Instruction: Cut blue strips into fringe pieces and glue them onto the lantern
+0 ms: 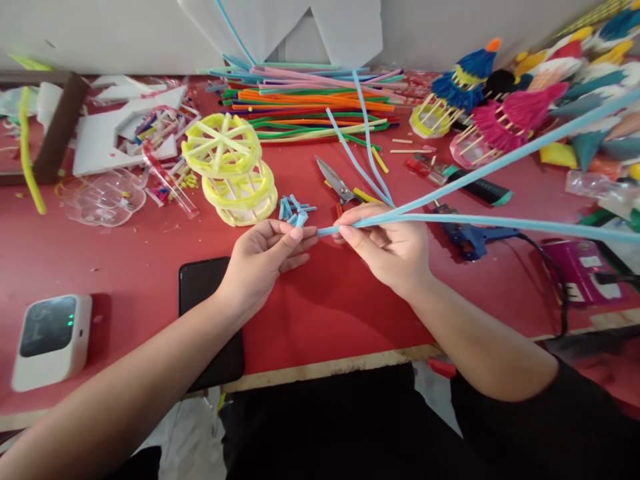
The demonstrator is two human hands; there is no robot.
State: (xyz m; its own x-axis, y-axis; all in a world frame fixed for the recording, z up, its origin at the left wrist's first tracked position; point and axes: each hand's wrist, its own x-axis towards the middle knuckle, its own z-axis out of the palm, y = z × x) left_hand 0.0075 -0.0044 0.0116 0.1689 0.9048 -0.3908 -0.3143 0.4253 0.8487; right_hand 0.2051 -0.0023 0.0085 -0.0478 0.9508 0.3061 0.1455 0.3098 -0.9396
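Observation:
Several long light blue pipe cleaners run through my right hand, which pinches them between thumb and fingers. Their free ends fan out to the right and upward. My left hand is closed around their near end, a short stretch of blue showing between the two hands. Just beyond my left fingertips lies a small pile of cut blue pieces. Scissors rest behind my right hand, blades pointing up and left, handles partly hidden. A yellow pipe-cleaner and stick frame stands beyond my left hand.
Bundled coloured pipe cleaners lie at the back. A blue glue gun, a cutter knife and a pink stick figure are on the right. A black phone lies under my left forearm, near a white device.

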